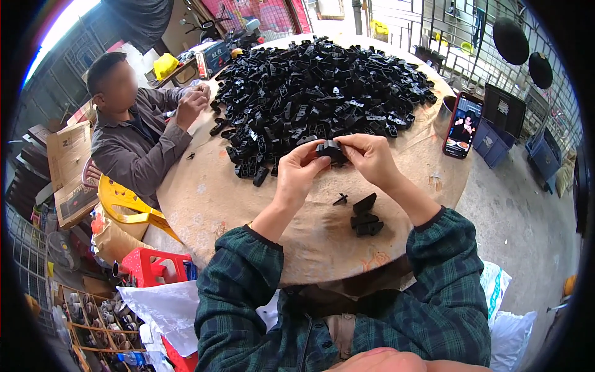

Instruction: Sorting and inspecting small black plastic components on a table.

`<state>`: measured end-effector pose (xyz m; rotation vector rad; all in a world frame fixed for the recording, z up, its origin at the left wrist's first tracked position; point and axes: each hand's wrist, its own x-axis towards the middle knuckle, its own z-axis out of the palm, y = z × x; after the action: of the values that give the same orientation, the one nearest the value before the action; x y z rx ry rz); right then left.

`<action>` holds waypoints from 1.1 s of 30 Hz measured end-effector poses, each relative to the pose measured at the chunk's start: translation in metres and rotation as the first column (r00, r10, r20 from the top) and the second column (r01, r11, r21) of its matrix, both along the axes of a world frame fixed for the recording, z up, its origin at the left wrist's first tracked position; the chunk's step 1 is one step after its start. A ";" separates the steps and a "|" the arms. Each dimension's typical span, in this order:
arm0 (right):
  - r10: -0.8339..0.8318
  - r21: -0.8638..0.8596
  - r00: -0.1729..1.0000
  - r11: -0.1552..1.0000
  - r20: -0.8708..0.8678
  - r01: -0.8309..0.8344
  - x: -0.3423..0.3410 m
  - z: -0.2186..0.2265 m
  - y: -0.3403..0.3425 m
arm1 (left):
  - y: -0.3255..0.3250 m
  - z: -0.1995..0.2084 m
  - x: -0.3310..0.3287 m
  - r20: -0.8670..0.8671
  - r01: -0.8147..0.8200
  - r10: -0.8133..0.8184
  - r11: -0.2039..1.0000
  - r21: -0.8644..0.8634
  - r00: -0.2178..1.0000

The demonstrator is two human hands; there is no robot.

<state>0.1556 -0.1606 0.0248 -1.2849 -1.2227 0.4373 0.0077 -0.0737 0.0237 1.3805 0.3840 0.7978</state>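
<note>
One black block (pixel 330 150) — probably plastic

The pile (pixel 322 93) takes up the far part of the tabletop (pixel 297 242). In front of its near edge, the part (pixel 330 150) sits between the left hand (pixel 299 177) and the right hand (pixel 374 160). Loose pieces (pixel 365 224) lie nearer the person, between the forearms. The phone (pixel 463 126) stands at the tabletop's right edge, a crate (pixel 491 147) on the floor beyond. On the left sits a co-worker (pixel 139 133), a carton (pixel 71 161) behind; nearer, left of the tabletop, come a chair (pixel 121 197), then a stool (pixel 144 265).
</note>
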 end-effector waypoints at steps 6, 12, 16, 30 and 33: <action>-0.259 0.336 0.850 0.936 0.458 0.104 -0.010 0.006 -0.006 | -0.002 -0.002 0.000 -0.003 -0.017 0.018 0.997 0.077 1.000; -0.226 0.395 0.798 0.919 0.558 -0.016 -0.016 0.004 -0.002 | -0.004 -0.003 -0.001 0.132 0.084 -0.056 0.973 -0.216 0.990; 0.040 0.132 0.999 0.991 -0.036 -0.035 -0.003 -0.004 0.003 | 0.000 0.010 -0.005 0.157 0.115 -0.096 0.987 -0.116 0.983; -0.289 0.078 0.956 0.953 -0.039 0.291 0.083 0.002 0.004 | -0.028 0.015 -0.013 -0.522 0.439 -0.012 0.559 0.704 0.853; -0.298 0.135 0.874 0.954 0.384 0.266 0.073 -0.006 0.006 | -0.038 0.013 -0.015 -0.554 0.513 -0.051 0.453 0.729 0.831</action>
<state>0.2282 -0.1550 0.0192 -1.5047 -1.3443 -0.0966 -0.0074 -0.1114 0.0369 2.5630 0.0493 0.3080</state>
